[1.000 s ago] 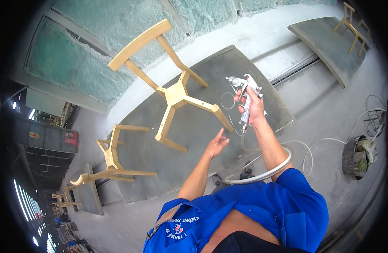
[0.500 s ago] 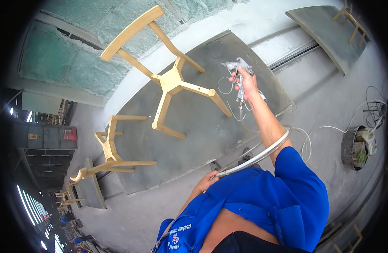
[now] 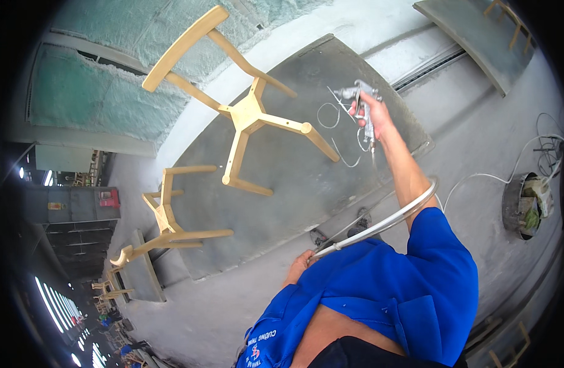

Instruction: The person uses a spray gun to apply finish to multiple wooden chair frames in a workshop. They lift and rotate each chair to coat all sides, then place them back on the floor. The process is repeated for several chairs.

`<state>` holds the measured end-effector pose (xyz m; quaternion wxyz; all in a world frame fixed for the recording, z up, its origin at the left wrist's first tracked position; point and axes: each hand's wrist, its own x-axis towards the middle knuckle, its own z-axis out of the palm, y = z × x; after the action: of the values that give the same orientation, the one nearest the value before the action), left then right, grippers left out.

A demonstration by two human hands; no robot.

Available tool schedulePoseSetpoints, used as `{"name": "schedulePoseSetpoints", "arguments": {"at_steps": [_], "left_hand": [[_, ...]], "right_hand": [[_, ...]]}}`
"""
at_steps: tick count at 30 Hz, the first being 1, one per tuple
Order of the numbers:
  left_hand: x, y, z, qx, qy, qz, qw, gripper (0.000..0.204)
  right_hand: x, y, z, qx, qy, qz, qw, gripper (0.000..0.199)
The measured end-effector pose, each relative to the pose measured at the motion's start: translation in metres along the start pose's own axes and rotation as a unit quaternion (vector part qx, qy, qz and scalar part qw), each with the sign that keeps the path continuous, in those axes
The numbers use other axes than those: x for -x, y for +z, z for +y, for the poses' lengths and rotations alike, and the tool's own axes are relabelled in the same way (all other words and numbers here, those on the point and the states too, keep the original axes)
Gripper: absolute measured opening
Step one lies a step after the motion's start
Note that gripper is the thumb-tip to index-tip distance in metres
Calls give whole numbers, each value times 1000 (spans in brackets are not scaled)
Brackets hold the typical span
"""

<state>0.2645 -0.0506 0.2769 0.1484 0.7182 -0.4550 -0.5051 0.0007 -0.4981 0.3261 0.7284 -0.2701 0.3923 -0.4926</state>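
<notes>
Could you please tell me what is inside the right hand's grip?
The right hand holds a silver spray gun by its handle; the handle surface beneath that hand is covered.

Pale green fibrous filter panels (image 3: 98, 98) rise beyond the far edge of the surface (image 3: 288, 190); grey concrete floor (image 3: 226, 306) borders its near edge; strip lights (image 3: 50, 302) glow well past its left end.

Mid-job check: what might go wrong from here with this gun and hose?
The white hose crosses the right forearm, so it might tug the spray gun in the right hand off aim. Slack near the left hand could drop toward the shoes. Swung left, the gun might knock the nearest chair.
</notes>
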Motion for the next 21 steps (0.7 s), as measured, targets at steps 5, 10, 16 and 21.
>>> {"name": "schedulePoseSetpoints", "arguments": {"at_steps": [5,10,16,21], "left_hand": [[-6,5,7,208,-13,-10,978,11],[-10,-23,58,65,116,61,989,12],[-2,-39,105,66,183,73,978,18],[-2,-48,122,57,209,77,973,19]], "right_hand": [[-22,-5,-52,40,6,-34,999,30],[-34,-16,-84,122,29,-27,992,33],[-43,-13,-122,129,9,-126,984,33],[-39,-1,-135,220,53,-118,967,33]]}}
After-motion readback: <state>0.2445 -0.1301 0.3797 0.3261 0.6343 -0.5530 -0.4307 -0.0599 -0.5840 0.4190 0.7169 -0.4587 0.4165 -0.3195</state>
